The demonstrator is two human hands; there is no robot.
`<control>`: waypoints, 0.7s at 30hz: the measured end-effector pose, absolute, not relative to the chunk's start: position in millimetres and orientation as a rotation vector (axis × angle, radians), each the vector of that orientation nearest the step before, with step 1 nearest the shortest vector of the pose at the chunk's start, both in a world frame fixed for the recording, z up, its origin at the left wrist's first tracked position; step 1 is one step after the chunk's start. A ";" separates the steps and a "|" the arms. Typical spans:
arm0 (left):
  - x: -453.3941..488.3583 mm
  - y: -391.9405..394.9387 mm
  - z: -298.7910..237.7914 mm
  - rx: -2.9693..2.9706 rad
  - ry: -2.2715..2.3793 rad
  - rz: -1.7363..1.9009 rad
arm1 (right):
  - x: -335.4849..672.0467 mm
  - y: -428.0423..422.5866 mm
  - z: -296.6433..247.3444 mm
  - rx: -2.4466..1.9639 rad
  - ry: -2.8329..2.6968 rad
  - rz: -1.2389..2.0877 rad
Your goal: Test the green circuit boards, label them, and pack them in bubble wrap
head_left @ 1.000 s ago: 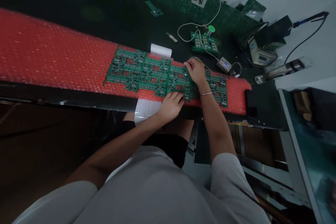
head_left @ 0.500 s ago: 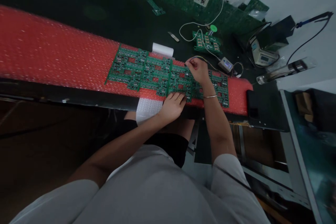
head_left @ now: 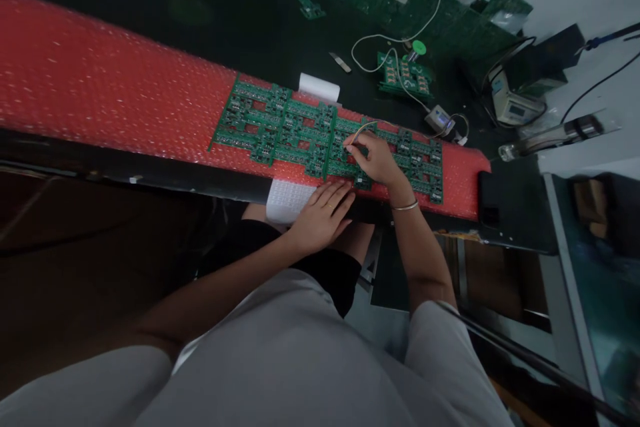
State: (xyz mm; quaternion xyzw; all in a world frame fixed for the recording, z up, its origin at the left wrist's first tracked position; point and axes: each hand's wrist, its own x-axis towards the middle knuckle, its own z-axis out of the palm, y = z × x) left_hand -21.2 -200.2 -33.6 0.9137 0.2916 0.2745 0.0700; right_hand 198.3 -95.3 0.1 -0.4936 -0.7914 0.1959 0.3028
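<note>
A row of joined green circuit boards (head_left: pixel 267 137), dense with small parts, lies on red bubble wrap (head_left: pixel 125 80). My right hand (head_left: pixel 376 160) is over the middle of the row, thumb and fingers pinched around the end of thin wires (head_left: pixel 369 124). These wires run right toward a small grey box with a lit screen (head_left: pixel 440 119). What the wire tip touches is hidden by my fingers. My left hand (head_left: pixel 320 220) lies flat at the front edge of the boards, fingers stretched out and fingertips at the lower rim.
White wrap (head_left: pixel 290 201) hangs over the front edge, and its rolled end (head_left: pixel 319 87) lies behind the boards. Farther back are a utility knife (head_left: pixel 341 63), stacked boards (head_left: pixel 393 77) and a solder spool (head_left: pixel 418 49). A black tray (head_left: pixel 500 203) sits at right.
My right hand has moved down and toward me over the boards, still pinching the wires. My left hand has slid slightly toward me, its fingers straighter. The whole view has shifted a little.
</note>
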 end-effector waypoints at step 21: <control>-125.1 -191.1 -62.8 2.405 1.076 0.946 | 197.7 -99.9 -24.2 -1.359 -2.003 0.420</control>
